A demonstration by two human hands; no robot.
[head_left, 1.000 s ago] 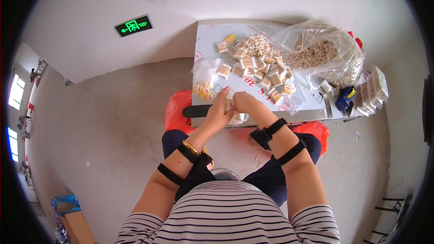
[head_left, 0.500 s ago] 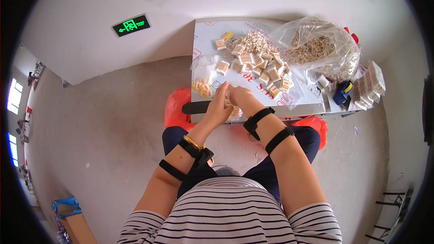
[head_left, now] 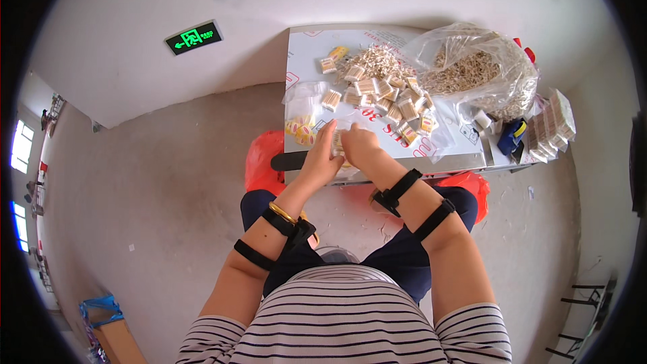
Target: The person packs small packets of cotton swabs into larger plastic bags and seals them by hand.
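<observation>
On the wall (head_left: 229, 0), left of the left grip (head_left: 323, 156), a green sign (head_left: 194, 38) shows an arrow and running figure. Red lettering (head_left: 406, 140) marks the tabletop (head_left: 309, 50) just right of the right grip (head_left: 360, 144). Print on the yellow pieces (head_left: 301, 129) is illegible.

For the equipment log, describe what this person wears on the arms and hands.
The left hand and right hand wear no gloves. The short sleeves are pale with thin dark stripes. Each forearm bears two black straps and a small black block; the left also has a gold-coloured bangle. No cables show.
</observation>
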